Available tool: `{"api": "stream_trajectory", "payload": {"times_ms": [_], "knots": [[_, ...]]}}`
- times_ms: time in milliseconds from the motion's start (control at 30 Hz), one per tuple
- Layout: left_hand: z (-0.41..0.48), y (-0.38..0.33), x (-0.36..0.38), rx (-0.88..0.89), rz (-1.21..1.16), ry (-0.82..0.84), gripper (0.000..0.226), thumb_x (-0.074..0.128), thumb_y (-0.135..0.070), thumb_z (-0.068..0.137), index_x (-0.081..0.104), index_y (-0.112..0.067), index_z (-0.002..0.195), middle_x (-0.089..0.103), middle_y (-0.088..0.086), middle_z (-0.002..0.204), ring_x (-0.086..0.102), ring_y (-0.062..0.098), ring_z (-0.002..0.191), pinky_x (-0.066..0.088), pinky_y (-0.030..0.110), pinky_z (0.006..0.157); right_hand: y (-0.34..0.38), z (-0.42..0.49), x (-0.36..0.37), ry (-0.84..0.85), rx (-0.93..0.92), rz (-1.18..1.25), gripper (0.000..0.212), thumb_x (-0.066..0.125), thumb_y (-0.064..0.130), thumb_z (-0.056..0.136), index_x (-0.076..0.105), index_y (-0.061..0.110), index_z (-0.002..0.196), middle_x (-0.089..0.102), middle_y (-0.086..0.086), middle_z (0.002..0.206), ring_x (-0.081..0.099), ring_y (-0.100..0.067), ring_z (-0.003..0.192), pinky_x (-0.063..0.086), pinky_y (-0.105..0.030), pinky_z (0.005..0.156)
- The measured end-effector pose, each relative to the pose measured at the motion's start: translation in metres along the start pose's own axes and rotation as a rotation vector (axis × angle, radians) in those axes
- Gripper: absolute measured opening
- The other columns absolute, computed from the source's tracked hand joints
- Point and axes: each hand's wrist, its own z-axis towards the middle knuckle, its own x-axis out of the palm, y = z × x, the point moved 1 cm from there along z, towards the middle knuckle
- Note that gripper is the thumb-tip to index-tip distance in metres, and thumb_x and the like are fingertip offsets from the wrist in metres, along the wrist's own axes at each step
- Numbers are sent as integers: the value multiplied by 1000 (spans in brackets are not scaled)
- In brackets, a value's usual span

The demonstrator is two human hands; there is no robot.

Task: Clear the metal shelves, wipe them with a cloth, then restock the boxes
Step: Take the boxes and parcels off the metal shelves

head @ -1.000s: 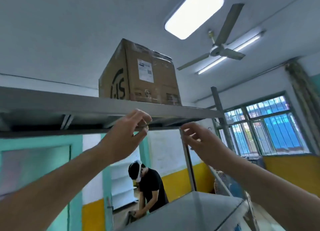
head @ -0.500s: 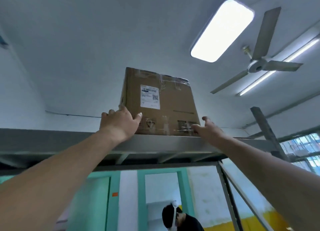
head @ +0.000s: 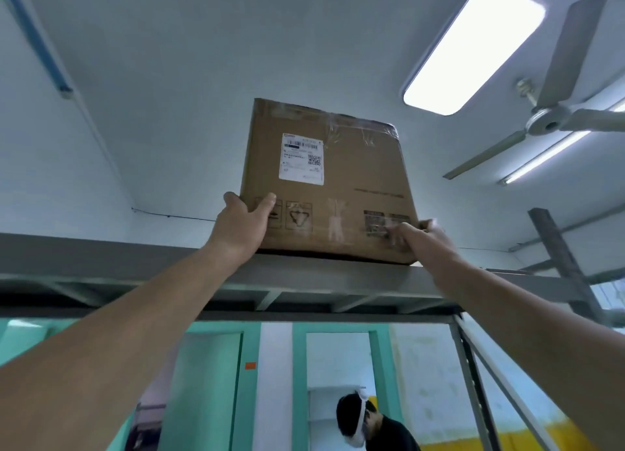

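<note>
The top shelf (head: 101,261) is a flat grey metal deck with a folded front lip and angled ribs underneath, and it runs across the whole view. The left hand (head: 241,227) reaches up over that lip to the lower left corner of the box (head: 338,186). Its thumb lies flat on the front face and its fingers wrap round the left edge, gripping the cardboard.

The box is a plain brown cardboard cube that stands on the shelf at its front edge, about midway along. A white rectangular label (head: 301,161) with a barcode and a square code sits on the upper left of its front face, with faded handling symbols printed low down. Wrinkled clear tape (head: 365,125) shines along its top edge.

The right hand (head: 422,244) is slightly blurred. It holds the lower right corner of the box, fingers curled round the corner.

A grey angled metal post (head: 558,257) rises at the shelf's right end. Overhead are a rounded oblong ceiling light (head: 473,44) and a pale three-bladed fan (head: 548,122). Below the shelf, between teal door frames (head: 299,383), another person (head: 368,427) in a dark top bends forward.
</note>
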Motion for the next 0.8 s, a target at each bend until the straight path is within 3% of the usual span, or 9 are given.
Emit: {"api": "stream_trajectory", "payload": {"times_ms": [100,200,300,400,500,567,667,800], "knots": [[-16,-5,-34,63,-76,-45,56,45,-56,101,34,-12,133,57,8,125,59,19,95,46,35,80,32,-33,10,-34,-11,60,43,73,35,87,52,11,116,66,-7,104,63,-17,88,47,-29,65],[-33,-6,-77,127,-175,-37,43,47,-50,102,36,-15,126,60,5,118,60,12,89,45,26,67,67,-73,18,-108,-3,72,50,76,41,78,53,13,113,69,-11,110,68,-25,98,57,-40,81],[-59,-5,-111,212,-291,-49,40,50,-49,101,35,-22,126,62,2,121,64,17,99,56,37,85,95,-126,16,-119,6,118,43,71,32,89,49,9,117,67,-16,112,68,-26,98,57,-33,73],[-90,5,-144,259,-394,-5,57,52,-54,96,33,-27,142,60,-4,130,61,20,114,51,46,102,118,-184,17,-196,-2,87,50,67,37,93,49,2,125,69,-15,106,69,-23,88,57,-29,62],[-111,14,-180,231,-516,91,79,57,-62,86,25,-33,153,55,-7,140,58,17,123,49,47,107,156,-237,24,-238,-8,64,46,68,29,93,49,5,127,69,-10,103,68,-23,90,58,-39,76],[-107,20,-211,140,-573,136,92,62,-68,82,21,-34,156,50,-6,145,56,17,126,47,49,108,188,-269,31,-213,1,-6,51,75,26,87,52,11,129,71,-11,109,70,-25,95,60,-45,82],[-109,19,-242,4,-687,225,97,70,-79,71,33,-38,151,55,-3,139,63,21,117,54,48,99,230,-312,32,-153,7,-142,68,79,26,63,52,21,126,68,-9,115,70,-25,96,60,-44,75],[-161,1,-264,-68,-1027,237,67,70,-61,84,44,-37,141,69,-12,121,70,14,105,59,40,88,292,-378,18,-141,-32,-315,82,88,33,57,51,33,130,67,6,122,67,-24,112,56,-51,95]]}}
